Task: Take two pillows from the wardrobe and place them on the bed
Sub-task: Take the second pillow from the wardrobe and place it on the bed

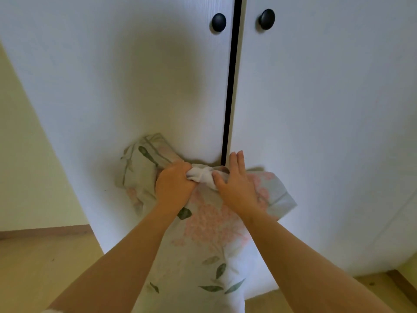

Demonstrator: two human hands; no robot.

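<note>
Your left hand, just left of the frame's centre, is curled tight round a bunched white twist of fabric at the top of the floral pillow, so it holds the pillow by that gathered cloth. Your right hand, just beside it, lies flat with its fingers straight and close together, pointing up at the wardrobe. Its thumb presses against the same twist of fabric, and its palm rests on the pillow's pink-flowered cover. The pillow hangs in front of the lower part of the wardrobe, running from the middle of the frame down to the bottom edge between your forearms. A fold of matching cloth with a green stripe sticks out to the left behind your left hand; whether it is a second pillow or part of the same one cannot be told. Both white wardrobe doors are closed, with a dark gap between them. At the top of the frame sit a black round left knob and right knob, one on each door. Pale wooden floor shows at lower left, below a yellowish wall along the left edge.
</note>
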